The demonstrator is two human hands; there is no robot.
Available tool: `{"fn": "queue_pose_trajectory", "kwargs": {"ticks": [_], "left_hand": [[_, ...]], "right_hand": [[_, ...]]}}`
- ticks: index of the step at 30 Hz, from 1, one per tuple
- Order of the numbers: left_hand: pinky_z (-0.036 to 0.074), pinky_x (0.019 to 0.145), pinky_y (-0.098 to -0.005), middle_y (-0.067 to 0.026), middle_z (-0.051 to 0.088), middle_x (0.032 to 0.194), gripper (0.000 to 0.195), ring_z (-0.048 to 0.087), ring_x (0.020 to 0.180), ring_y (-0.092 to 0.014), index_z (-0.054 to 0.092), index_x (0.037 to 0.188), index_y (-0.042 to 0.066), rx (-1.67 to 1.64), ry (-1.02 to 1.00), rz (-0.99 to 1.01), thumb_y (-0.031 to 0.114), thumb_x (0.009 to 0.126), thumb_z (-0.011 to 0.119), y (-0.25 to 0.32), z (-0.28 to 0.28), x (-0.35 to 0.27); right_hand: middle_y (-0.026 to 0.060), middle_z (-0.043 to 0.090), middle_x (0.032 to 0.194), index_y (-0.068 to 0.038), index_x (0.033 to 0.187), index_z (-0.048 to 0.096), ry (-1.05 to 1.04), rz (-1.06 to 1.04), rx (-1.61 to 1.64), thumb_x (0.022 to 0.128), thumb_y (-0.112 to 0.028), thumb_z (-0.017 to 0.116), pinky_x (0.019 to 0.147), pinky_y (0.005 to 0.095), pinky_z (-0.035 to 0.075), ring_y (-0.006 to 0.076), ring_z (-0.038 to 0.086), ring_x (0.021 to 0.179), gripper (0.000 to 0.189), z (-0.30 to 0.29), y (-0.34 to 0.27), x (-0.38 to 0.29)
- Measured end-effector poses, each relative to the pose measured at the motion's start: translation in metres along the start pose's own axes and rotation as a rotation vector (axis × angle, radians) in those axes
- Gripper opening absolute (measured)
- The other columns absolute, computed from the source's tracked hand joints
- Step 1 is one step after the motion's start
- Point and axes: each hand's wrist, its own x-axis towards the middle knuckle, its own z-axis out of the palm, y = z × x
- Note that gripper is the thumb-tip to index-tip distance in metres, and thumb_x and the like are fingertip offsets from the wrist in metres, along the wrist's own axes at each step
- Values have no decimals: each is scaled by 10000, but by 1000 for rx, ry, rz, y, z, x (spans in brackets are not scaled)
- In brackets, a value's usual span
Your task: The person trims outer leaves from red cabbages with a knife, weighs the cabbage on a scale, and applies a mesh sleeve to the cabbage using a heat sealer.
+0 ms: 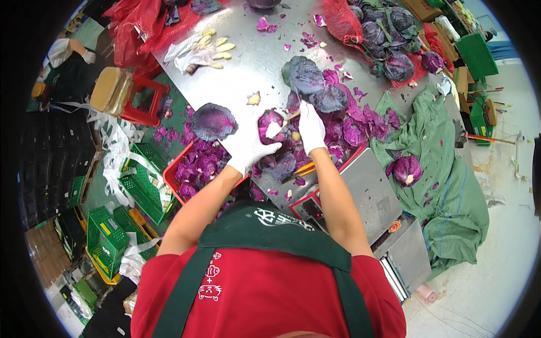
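My left hand (pixel 249 150), in a white glove, grips a red cabbage (pixel 267 122) from its left side. The cabbage's pale cut stem faces my right hand. In my gloved right hand (pixel 312 126) is a slim tool with a pale brown part (pixel 292 115), apparently a knife; its blade is hard to make out. The brown part lies close to the cabbage's stem. Dark outer leaves (pixel 281 164) lie just below the cabbage. A large loose leaf (pixel 214 121) is left of my left hand, and a cut stem piece (pixel 254 98) lies beyond it on the metal table (pixel 241 76).
Trimmed leaves (pixel 355 126) heap at the right. A red crate (pixel 171 175) of leaves stands below left; a weighing scale (pixel 372 190) is near my right arm. Whole cabbages (pixel 389 29), gloves (pixel 203 50) and a green sack (pixel 444 181) lie around. Another person (pixel 63 55) is at far left.
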Motion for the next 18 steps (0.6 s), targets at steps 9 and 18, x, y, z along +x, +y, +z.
{"fn": "queue_pose_trajectory", "kwargs": {"ticks": [9, 18], "left_hand": [[410, 1059, -453, -211, 375, 1354, 1018, 433, 1270, -382, 368, 1457, 126, 74, 105, -102, 372, 605, 868, -7, -11, -21], [439, 956, -466, -234, 444, 1316, 1009, 503, 1176, -389, 422, 1414, 93, 171, 270, -102, 445, 570, 848, 3, 3, -20]], "right_hand": [[305, 663, 983, -170, 1449, 366, -31, 68, 366, 1001, -410, 427, 824, 544, 476, 499, 625, 934, 512, -10, -33, -37], [234, 677, 809, -171, 1415, 478, -203, -147, -136, 1001, -415, 430, 683, 499, 520, 426, 652, 718, 483, -11, -62, -82]]}}
